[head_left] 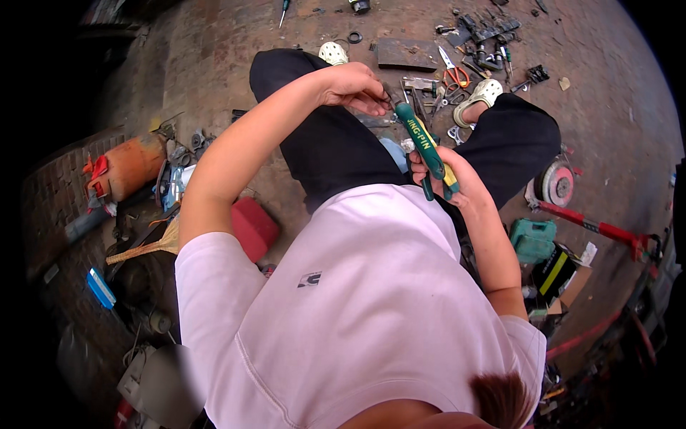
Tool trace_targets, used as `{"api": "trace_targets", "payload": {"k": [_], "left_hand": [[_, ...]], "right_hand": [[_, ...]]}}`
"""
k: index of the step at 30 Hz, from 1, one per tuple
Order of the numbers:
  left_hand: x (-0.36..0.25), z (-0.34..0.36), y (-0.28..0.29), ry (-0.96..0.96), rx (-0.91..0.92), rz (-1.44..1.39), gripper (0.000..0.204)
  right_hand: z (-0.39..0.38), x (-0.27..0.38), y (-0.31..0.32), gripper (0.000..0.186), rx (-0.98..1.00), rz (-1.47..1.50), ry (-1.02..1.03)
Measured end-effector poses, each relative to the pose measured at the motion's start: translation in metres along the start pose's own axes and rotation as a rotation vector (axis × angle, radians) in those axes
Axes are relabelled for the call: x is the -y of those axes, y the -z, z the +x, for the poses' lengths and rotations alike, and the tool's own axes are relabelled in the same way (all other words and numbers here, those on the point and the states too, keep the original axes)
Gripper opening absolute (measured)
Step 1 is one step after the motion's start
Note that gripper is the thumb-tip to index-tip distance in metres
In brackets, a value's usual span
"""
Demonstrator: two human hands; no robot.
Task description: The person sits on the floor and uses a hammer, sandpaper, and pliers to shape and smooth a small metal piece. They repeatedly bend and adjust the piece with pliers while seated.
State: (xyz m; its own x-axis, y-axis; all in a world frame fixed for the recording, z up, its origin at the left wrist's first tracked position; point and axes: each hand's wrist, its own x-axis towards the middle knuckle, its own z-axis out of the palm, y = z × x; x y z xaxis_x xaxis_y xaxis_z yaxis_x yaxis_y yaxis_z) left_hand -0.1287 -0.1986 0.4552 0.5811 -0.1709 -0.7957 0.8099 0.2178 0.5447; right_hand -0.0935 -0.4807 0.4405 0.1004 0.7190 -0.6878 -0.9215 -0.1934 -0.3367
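Note:
My right hand (461, 175) is wrapped around the green and yellow handles of a pair of pliers (421, 139). The dark jaws point up and to the left, toward my left hand (357, 89). The fingers of that hand are bent together at the jaw tips, and whatever they pinch is too small and dark to make out. Both hands are raised over my lap, between my spread knees in black trousers. Beyond the pliers, several loose hand tools lie on the ground, among them orange-handled scissors (455, 74).
A flat dark metal block (407, 55) lies ahead, beside a heap of black parts (489, 43). To the left are an orange gas cylinder (128, 168), a straw broom (153, 247) and a red container (254, 229). At right sit a green case (532, 241) and a red jack (607, 230).

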Motion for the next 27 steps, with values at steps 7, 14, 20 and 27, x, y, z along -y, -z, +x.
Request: {"api": "trace_targets", "payload": {"k": [7, 14, 20, 27], "left_hand": [[0.005, 0.017, -0.031, -0.217, -0.228, -0.248, 0.007], [0.017, 0.019, -0.054, -0.356, -0.274, -0.405, 0.021], [0.012, 0.007, -0.06, -0.486, -0.288, -0.515, 0.016], [0.002, 0.002, -0.062, -0.646, -0.453, -0.772, 0.02]], "right_hand": [[-0.004, 0.015, 0.005, 0.018, -0.12, -0.38, 0.301], [-0.016, 0.019, 0.002, 0.015, -0.143, -0.332, 0.378], [-0.022, 0.017, 0.003, 0.015, -0.121, -0.321, 0.437], [-0.029, 0.013, -0.001, 0.012, -0.208, -0.486, 0.461]]}}
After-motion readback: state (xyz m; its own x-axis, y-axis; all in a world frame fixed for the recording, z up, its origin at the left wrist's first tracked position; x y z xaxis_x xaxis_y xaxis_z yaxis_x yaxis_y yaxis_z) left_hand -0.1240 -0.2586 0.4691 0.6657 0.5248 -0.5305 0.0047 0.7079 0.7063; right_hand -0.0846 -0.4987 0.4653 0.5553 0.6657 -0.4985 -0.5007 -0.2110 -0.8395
